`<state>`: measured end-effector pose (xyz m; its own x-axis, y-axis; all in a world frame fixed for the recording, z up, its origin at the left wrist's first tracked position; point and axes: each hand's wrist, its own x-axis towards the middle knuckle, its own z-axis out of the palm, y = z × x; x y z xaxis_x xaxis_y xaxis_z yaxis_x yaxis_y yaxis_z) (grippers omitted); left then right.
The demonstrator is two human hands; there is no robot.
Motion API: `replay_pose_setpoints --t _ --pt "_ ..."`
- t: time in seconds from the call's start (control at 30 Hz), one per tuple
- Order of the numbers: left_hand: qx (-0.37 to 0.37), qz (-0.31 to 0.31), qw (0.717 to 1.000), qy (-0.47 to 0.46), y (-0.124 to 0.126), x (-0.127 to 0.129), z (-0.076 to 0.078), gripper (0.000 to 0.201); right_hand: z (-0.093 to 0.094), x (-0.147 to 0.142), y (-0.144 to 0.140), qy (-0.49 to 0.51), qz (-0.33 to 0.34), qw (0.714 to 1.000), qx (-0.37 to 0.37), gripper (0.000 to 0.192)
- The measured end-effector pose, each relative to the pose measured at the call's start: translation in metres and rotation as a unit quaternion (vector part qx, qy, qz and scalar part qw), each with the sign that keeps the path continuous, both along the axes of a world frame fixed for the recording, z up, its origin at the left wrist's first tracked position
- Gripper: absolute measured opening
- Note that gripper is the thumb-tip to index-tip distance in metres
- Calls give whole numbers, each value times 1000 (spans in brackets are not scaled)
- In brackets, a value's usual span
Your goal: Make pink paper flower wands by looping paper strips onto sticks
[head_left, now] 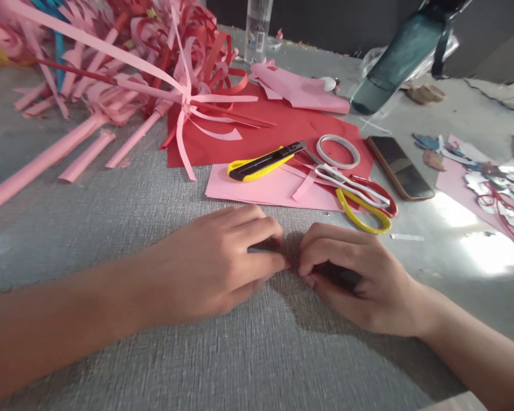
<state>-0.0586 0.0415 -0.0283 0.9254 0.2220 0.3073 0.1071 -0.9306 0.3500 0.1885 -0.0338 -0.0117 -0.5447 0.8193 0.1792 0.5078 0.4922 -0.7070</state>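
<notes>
My left hand (235,260) rests low over the grey tabletop, its fingers curled and the tips pressed together. Close beside it, my right hand (360,274) is also closed, thumb against fingertips. Any object between the fingertips is hidden or too small to name. Just beyond the hands lie pink paper sheets (248,191) and a larger red sheet (223,142). On these rest a yellow and black utility knife (263,162), a roll of tape (338,151) and scissors (364,202) with yellow and red handles.
Pink and red curled paper strips and rolled tubes (141,134) pile up at the back left. A phone (400,166), a tilted teal bottle (402,60) and a clear bottle (257,31) stand or lie farther back. Paper scraps (497,182) cover the right side.
</notes>
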Motion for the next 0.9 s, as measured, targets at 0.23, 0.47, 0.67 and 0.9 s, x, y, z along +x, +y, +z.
replay_pose_setpoints --t 0.23,0.47,0.67,0.9 --pt "-48 10 999 9 -6 3 4 24 -3 -2 -2 39 -38 999 -4 26" --pt "-41 7 999 12 -5 1 2 32 4 -1 -2 -26 -80 996 16 25" --pt "-39 -2 999 22 -6 0 3 36 7 4 -1 -81 -27 996 15 17" --pt "-68 4 998 10 -5 2 4 29 9 6 -2 -15 -43 999 -27 22"
